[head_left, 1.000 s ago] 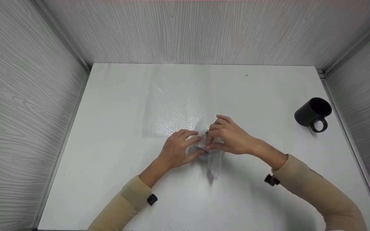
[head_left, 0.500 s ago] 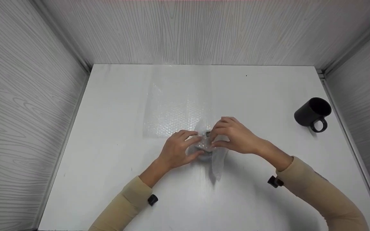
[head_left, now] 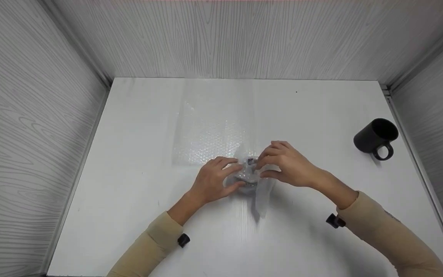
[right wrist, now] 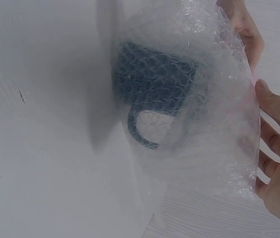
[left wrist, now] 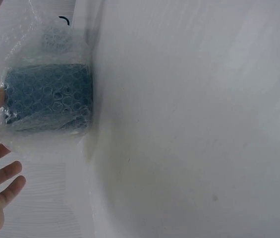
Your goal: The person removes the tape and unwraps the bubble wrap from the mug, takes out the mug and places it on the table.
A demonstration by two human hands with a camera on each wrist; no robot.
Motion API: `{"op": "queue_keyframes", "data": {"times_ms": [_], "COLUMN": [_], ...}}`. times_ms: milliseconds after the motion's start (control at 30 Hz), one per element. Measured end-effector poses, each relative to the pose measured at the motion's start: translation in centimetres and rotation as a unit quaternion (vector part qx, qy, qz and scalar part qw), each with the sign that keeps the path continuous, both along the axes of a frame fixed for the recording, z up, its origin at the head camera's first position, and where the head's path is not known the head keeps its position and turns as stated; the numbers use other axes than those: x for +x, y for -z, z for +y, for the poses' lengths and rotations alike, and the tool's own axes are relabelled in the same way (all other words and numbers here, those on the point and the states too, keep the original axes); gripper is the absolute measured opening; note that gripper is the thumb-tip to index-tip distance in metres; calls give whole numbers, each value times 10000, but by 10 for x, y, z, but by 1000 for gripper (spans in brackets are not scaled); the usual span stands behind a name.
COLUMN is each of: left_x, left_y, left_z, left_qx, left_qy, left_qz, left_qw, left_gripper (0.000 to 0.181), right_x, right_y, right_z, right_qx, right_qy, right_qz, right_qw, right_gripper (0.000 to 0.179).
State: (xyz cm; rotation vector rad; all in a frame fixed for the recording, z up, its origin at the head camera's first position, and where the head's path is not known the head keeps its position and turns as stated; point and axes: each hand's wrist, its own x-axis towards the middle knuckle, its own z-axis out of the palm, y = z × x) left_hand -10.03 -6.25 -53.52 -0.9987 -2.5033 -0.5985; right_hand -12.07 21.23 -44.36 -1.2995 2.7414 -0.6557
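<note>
A dark mug (right wrist: pixel 152 79) stands inside a sheet of bubble wrap (right wrist: pixel 219 134) on the table; its handle shows through the plastic in the right wrist view. My left hand (head_left: pixel 215 179) holds the wrapped mug from the left side, thumb nearer me and fingers on the far side. In the left wrist view the mug's body (left wrist: pixel 48 96) is blurred by the bubbles. My right hand (head_left: pixel 287 163) grips the wrap's loose edge at the right, with the thumb apart from the fingers. A flap of wrap (head_left: pixel 263 198) hangs toward me.
Flat bubble wrap (head_left: pixel 214 123) lies on the white table (head_left: pixel 137 134) behind the hands. A second black mug (head_left: pixel 373 136) rests on the right side, its handle pointing toward me. Wood-grain panels (head_left: pixel 221 38) enclose the back and sides.
My right hand has shifted slightly right, drawing the wrap's edge with it and showing more of the wrapped mug. My left hand has stayed almost where it was.
</note>
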Motion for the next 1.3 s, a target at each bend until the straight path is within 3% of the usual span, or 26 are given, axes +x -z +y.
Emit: {"op": "queue_keyframes", "data": {"times_ms": [500,1000,1300], "left_x": [-1,1,0], "left_y": [1,2,3], "left_z": [1,0,0], "left_qx": [83,180,234], "left_qy": [40,61,82], "left_qz": [30,-13,75], "left_qw": [10000,9998,9997], "left_gripper": [44,42,42], "right_x": [6,14,19], "right_y": [-3,-6,-4], "right_z": [12,32,45], "right_qx": [158,308,502], "right_qy": [-171,-129,-64], "right_qz": [682,936,847], "right_qw": [9974,9951,9951], "right_gripper": [29,34,33]}}
